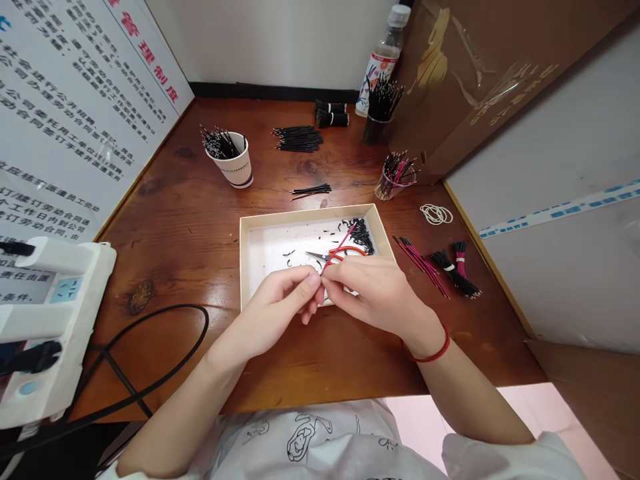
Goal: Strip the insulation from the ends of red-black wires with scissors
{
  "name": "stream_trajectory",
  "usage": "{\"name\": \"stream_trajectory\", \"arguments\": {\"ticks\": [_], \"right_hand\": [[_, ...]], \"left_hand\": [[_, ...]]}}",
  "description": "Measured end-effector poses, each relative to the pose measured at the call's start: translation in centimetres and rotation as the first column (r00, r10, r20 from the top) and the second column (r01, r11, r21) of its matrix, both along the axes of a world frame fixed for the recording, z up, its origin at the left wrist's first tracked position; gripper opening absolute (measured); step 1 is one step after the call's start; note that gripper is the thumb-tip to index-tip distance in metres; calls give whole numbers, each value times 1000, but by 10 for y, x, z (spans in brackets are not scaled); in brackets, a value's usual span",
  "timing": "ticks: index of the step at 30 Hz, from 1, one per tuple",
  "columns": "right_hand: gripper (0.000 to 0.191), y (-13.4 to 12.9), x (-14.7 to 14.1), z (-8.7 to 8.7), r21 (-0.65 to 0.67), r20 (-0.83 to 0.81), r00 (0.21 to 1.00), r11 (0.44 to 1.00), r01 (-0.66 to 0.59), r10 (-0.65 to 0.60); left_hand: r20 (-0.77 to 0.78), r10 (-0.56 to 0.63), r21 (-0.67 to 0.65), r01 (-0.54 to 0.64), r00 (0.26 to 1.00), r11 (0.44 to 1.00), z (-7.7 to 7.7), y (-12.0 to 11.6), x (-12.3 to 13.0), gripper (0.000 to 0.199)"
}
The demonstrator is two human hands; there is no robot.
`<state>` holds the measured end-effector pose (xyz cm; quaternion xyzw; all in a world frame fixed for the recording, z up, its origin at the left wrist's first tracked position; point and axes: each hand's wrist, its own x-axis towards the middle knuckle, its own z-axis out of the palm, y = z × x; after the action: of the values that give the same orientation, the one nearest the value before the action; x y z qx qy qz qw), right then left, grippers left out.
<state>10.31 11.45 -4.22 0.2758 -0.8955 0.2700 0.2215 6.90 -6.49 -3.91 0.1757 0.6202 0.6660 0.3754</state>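
Head view: the left hand (273, 313) and right hand (375, 293) meet over a white tray (260, 260) on the counter (170, 267), their fingertips closed in a pinch on a thin red wire (340, 250). The wire angles up toward the tray's far right corner, slender and springy-looking, its near end hidden by the fingers. Scissors (345, 251) with orange handles lie just beneath, near black clippings (361, 235). A loose pinch could let the wire slip and drop among those clippings, or snag on the scissors.
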Motion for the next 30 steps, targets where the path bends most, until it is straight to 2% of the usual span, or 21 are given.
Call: {"name": "stream_trajectory", "arguments": {"ticks": [4,6,12,18,21,26,30], "right_hand": [[16,-3,1,-5,-59,43,995,994,92,-90],[17,-5,2,-6,-81,63,993,991,108,-103],[26,-9,4,-6,57,-2,995,993,101,-101],[28,-13,6,-6,-37,-123,984,992,123,-126],[25,-11,4,-4,-35,-151,969,981,192,-195],[20,14,-7,3,-35,-187,879,897,441,-440],[18,44,-16,3,-152,-77,785,785,600,-615]], "left_hand": [[-112,74,-91,-84,991,992,2,-1,-1,39],[-109,72,-100,-83,991,991,2,-3,-3,41],[-19,52,-76,-53,998,996,-1,-4,-7,45],[-43,122,10,-121,992,993,4,4,3,45],[-6,169,65,-168,986,984,5,8,8,43],[7,179,86,-179,984,980,3,5,11,41],[-141,213,44,-208,967,977,3,-2,8,40]]}}
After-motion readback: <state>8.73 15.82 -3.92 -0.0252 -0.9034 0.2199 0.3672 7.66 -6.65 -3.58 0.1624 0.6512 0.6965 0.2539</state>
